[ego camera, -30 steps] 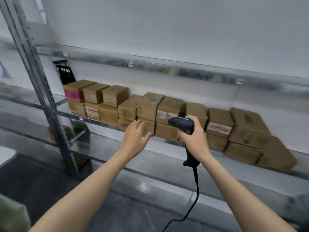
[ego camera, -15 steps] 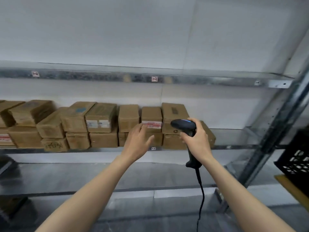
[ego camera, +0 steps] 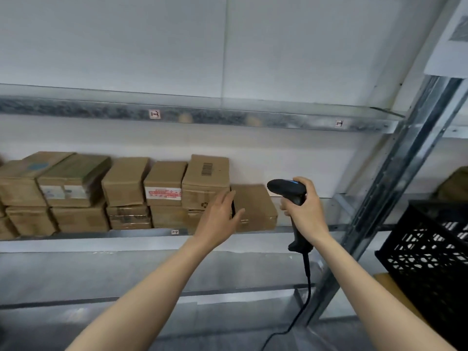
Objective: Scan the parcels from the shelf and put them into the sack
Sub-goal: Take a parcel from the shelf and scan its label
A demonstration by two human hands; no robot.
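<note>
Though partly behind the left hand (ego camera: 219,215), end parcel (ego camera: 255,206) (edges blurred).

Open left hand (ego camera: 218,220) at the end parcel (ego camera: 257,207), perhaps touching it; right hand (ego camera: 307,215) grips scanner (ego camera: 287,190).

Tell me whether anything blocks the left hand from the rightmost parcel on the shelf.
Nothing visible does. The open left hand is right at the parcel's left edge, with no object between them. The scanner, held in the right hand, sits off to the parcel's right.
</note>
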